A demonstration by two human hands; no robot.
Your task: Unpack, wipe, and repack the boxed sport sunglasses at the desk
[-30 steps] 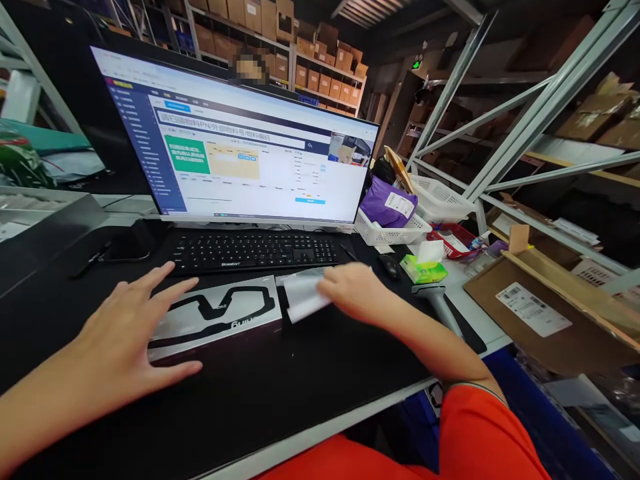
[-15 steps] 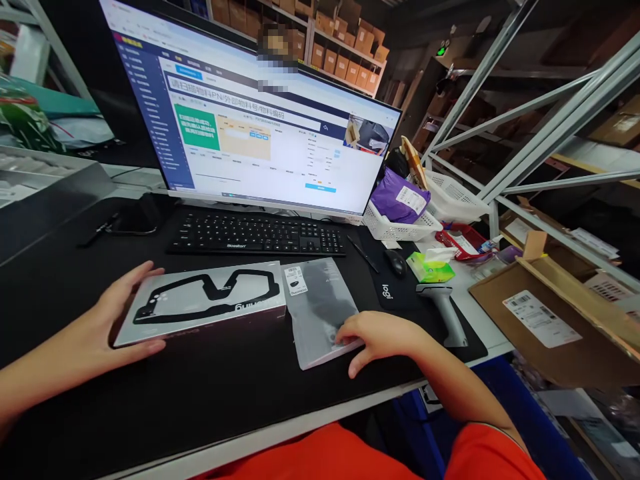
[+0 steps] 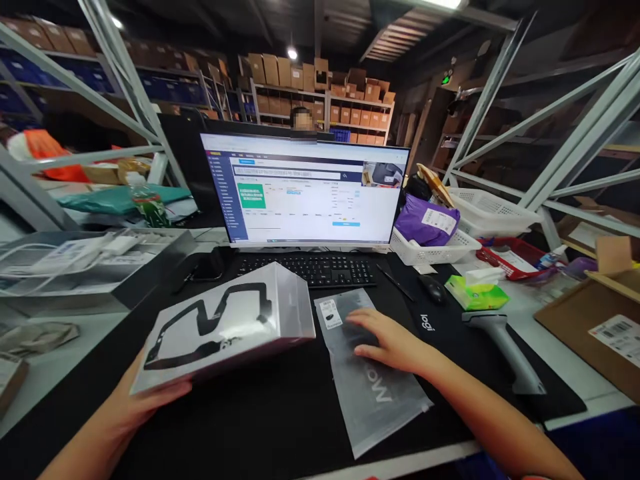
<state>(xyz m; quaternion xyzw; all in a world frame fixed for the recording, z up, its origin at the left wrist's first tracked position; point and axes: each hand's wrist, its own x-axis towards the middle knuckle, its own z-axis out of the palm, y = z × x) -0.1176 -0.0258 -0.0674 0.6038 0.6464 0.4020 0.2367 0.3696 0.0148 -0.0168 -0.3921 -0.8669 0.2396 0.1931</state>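
My left hand grips the near corner of a flat silver product box printed with a black outline, holding it tilted above the black desk mat. My right hand lies flat, fingers stretched, on a frosted plastic pouch with a small white label; the pouch lies on the mat in front of the black keyboard. Behind the keyboard, the monitor shows a web form.
A grey handheld scanner stands right of the mat, near a mouse, a green tissue pack and a white basket holding a purple parcel. A cardboard box sits far right. An open dark box sits left. A person sits behind the monitor.
My left hand has lifted the silver box off the mat and tilted it. My right hand moved up the pouch, which now lies lengthwise. The camera view has risen and pulled back.
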